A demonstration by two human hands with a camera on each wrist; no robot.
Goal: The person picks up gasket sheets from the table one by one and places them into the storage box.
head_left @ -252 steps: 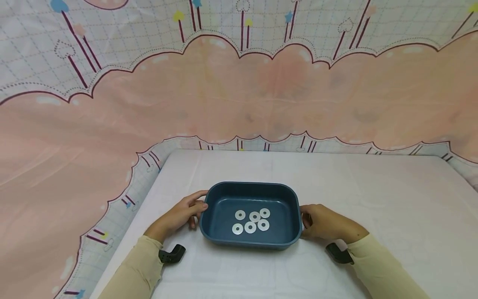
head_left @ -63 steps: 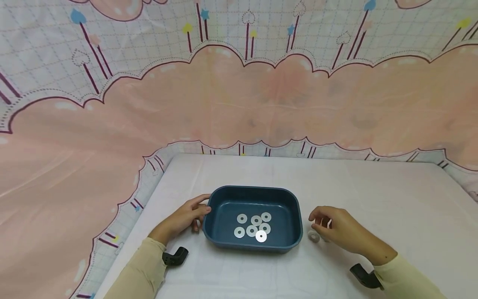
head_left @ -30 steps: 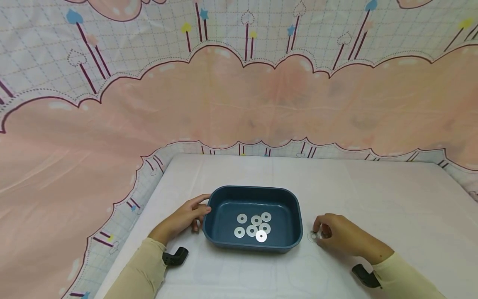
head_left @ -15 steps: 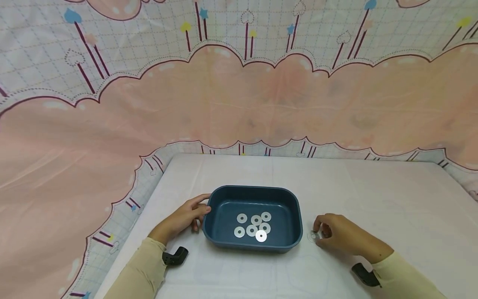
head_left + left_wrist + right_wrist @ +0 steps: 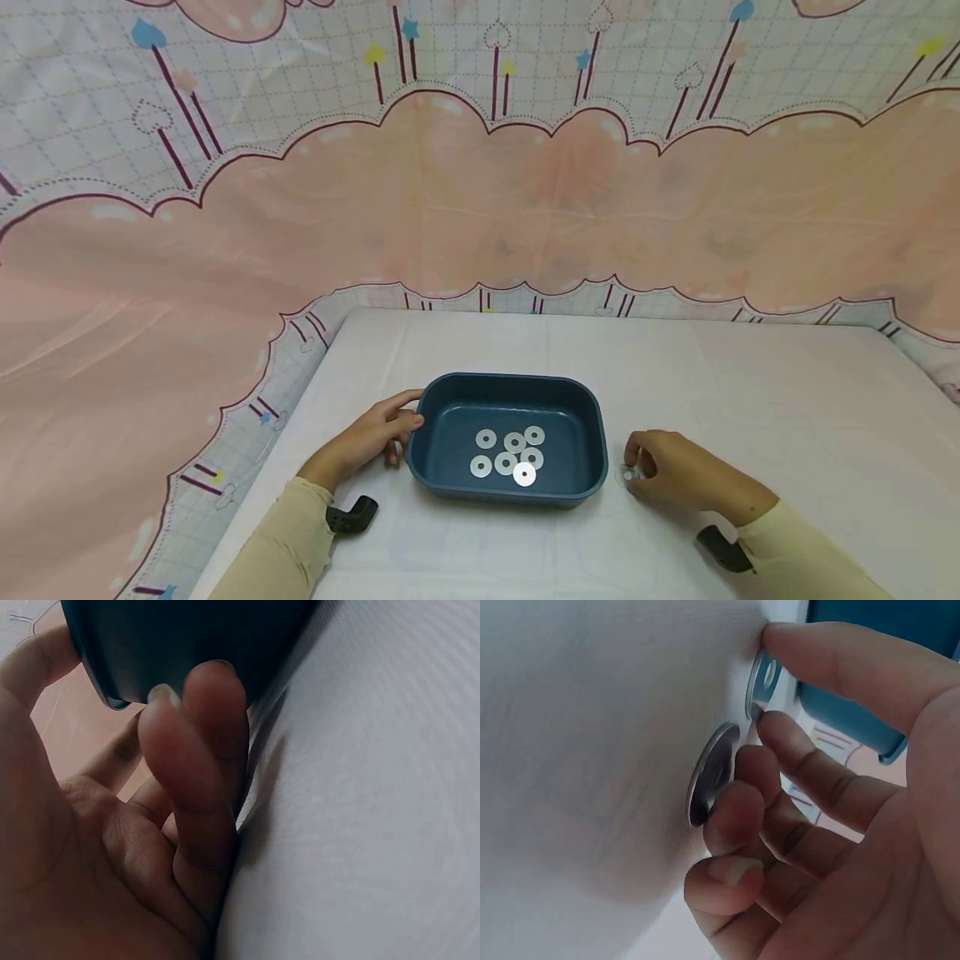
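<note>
A dark blue rectangular tray (image 5: 435, 479) stands on the white table with several flat metal washers lying inside; one washer (image 5: 525, 474) lies at the front of the group. My left hand (image 5: 367, 433) rests at the tray's left end, thumb and fingers touching its outer side and rim. Right of the tray, my right hand (image 5: 671, 471) is low over the table. In the right wrist view its thumb and index finger pinch a washer (image 5: 763, 681) by the edges. A second washer (image 5: 714, 776) is tilted by the other fingertips.
A white cloth covers the table (image 5: 787, 392). Behind and to the left hangs a pink and white printed curtain (image 5: 450, 200). Each wrist wears a black camera mount, such as the left one (image 5: 352, 515).
Since the oldest frame, one more washer lies in the tray, and my right hand has left the tray's right end for the table beside it. It now pinches a washer. My left hand stays put.
</note>
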